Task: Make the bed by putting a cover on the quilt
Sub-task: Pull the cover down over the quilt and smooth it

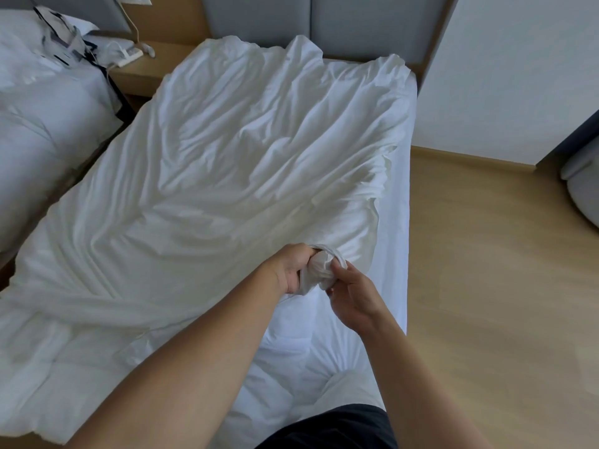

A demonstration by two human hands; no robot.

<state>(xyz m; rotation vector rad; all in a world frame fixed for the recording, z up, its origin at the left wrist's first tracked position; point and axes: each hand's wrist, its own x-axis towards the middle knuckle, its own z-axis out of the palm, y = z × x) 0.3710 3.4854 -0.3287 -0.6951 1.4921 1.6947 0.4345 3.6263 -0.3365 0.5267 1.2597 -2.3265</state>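
1. Quilt cover [243, 140], white crumpled fabric, lay spread across the bed [393, 222].
2. Your left hand [293, 268] clenched its bunched corner [319, 265]; right hand [348, 294] pinched it.
3. Corner-fitting step, seemingly; next needed a taut pull.

Two grips on the job, my left grip [291, 270] and my right grip [351, 294], and between them it's one white cover [259, 140] over one quilt [64, 377]. Two beds in the room: the bed [398, 222] I'm at and a second bed [48, 124] off to my left, with one wooden surface [139, 76] between them carrying one white power strip [129, 58]. Behind my bed I count two grey headboard panels, one [256, 14] and another [372, 21], plus one black-and-white patterned cloth [61, 37] on the other bed.
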